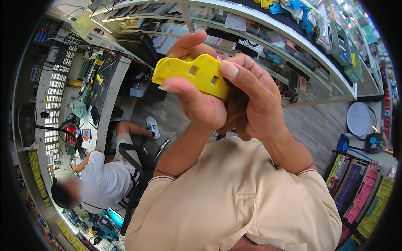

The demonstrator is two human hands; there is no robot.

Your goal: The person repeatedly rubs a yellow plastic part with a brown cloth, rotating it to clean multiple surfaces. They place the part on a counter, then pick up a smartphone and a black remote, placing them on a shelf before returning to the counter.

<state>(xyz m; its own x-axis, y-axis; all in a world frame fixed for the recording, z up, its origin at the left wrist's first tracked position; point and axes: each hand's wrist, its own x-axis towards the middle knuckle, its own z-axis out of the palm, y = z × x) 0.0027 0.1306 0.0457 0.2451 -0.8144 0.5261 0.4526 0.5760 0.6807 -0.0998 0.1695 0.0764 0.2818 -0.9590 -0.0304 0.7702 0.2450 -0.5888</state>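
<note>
While both hands [226, 100] grip yellow plastic holder [192, 73], slots empty

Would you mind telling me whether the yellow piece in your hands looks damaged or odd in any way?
Nothing stands out. The yellow plastic piece is held between the left hand and right hand. Its two small square openings look clean-edged, with no visible crack. Its right end is hidden by the right fingers.

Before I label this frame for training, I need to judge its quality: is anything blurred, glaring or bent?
Head view: the yellow tool and both hands, left and right, are sharp and evenly lit, with no glare on them; the counter edges bow strongly toward the rim, the corners are black, and the seated person has a blurred head.
</note>
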